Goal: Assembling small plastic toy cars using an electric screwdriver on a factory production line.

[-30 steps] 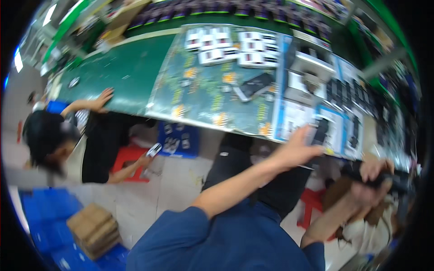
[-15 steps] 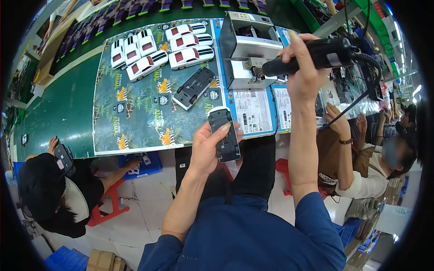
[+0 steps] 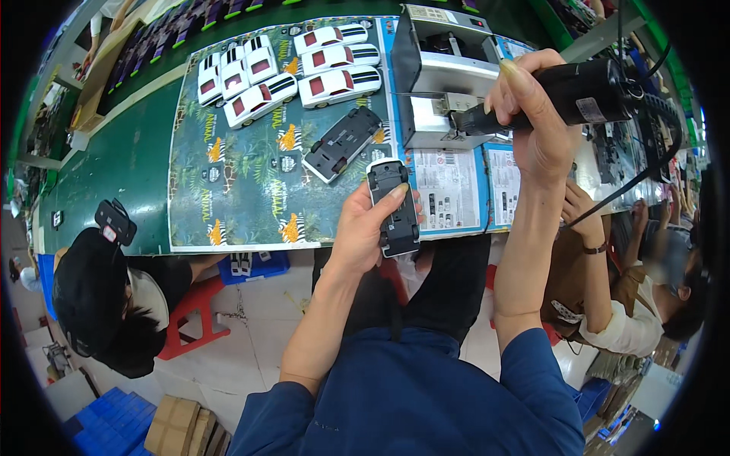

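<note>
left hand wrapped round a white toy car with a black underside, wheels up at the near edge of a glossy green tabletop; right hand closed about a black cylindrical corded power tool, tip end by a silver metal box. on an animal-printed sheet: seven black-striped white toy cars, wheels down, plus one overturned black-bottomed car just beside the held one. room: pale tiled floor, red plastic stool, brown cardboard boxes, co-workers either side.
</note>
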A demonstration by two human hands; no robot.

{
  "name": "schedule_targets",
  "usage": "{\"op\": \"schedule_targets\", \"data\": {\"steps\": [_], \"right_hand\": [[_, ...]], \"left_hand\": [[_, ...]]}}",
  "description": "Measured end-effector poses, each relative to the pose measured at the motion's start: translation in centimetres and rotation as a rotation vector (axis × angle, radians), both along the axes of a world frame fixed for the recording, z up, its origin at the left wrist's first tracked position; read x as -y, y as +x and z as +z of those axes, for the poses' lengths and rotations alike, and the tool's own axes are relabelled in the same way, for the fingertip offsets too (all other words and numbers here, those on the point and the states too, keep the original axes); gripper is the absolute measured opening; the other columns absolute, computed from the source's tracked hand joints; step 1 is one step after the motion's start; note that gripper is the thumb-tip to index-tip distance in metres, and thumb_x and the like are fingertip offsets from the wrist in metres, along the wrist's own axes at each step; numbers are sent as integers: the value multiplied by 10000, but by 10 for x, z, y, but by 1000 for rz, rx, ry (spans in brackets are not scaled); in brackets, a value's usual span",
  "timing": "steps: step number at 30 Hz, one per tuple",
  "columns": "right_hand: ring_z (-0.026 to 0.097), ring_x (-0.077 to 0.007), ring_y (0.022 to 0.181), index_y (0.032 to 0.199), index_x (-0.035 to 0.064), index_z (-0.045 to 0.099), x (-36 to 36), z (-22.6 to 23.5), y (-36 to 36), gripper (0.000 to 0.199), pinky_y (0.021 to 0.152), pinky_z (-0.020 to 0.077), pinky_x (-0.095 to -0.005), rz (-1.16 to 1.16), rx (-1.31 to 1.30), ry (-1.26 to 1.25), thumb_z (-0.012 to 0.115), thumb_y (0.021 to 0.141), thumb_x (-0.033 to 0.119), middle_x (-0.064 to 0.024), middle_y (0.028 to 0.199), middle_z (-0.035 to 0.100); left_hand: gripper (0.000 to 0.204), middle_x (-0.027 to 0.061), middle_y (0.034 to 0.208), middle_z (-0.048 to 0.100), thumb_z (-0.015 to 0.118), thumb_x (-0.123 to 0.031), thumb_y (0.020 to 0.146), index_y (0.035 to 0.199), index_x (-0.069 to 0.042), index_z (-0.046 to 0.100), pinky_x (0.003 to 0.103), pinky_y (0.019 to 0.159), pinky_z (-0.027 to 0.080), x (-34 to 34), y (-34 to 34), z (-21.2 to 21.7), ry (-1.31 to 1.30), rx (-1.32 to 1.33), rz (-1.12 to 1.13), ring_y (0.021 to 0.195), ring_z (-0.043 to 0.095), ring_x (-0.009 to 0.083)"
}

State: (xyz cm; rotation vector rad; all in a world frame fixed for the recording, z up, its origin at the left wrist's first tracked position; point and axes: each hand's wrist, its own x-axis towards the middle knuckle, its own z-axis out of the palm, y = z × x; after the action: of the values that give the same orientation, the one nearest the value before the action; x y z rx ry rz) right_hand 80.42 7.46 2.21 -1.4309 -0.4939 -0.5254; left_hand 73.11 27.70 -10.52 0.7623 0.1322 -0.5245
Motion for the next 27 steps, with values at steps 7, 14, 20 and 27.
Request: {"op": "schedule_targets", "data": {"steps": [7,14,20,27], "right_hand": [[523,-79,451,806,41,651,-15,5,0,128,480,405,-197,-119,-20,83,762,842,92,-8,566,577],[431,-118,531,933,45,512,-32,5,-49,136,578,420,-304,202,-97,357,505,976,174,-26,659,457],[463,-121,524,878,46,518,-59,-5,-58,117,584,450,-309,122,-78,273,574,934,132,-36,634,479],[459,-111,524,864,50,510,-68,-3,-57,124,576,451,-301,64,-110,250,580,933,127,-36,638,477]], "left_hand": [[270,191,1140,667,615,-96,950,1189,13,547,388,814,616,1,0,8,31,52,1,969,699,252],[289,168,1126,671,594,-73,955,1228,-9,524,376,788,619,2,-6,3,84,164,4,936,707,241],[261,126,1039,672,588,-133,978,1207,-17,545,340,732,611,4,-6,9,123,98,34,845,699,197],[255,85,988,683,590,-68,963,1210,-36,534,305,701,601,7,-6,3,62,125,34,809,672,138]]}}
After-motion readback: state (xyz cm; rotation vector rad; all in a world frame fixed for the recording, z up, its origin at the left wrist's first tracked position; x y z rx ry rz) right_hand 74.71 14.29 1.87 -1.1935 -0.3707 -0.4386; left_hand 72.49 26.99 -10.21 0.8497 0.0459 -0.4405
